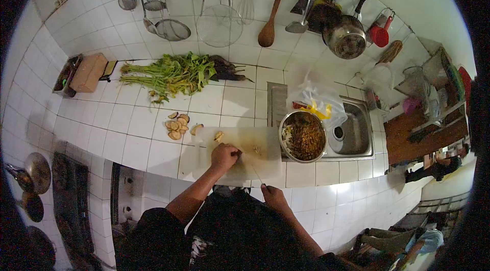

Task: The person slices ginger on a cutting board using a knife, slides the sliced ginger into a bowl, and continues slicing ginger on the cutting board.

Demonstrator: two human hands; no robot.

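Note:
A pale translucent cutting board [268,165] lies at the edge of the tiled counter. My left hand [225,157] rests on it with the fingers bent together; what they press or hold is too small to make out. My right hand [274,196], at the board's front edge, is closed round the dark handle of a knife [256,172], whose thin blade points up and left across the board. Small yellowish pieces [219,136] lie just beyond my left hand. Brown-edged slices [177,126] are piled left of the board. Small chopped bits [256,149] lie on its right part.
A steel bowl [303,137] of brown food stands right of the board, partly over the sink [361,130], beside a plastic bag [326,95]. Leafy greens [176,74] and dark long vegetables [227,69] lie at the back. Utensils and pans hang above.

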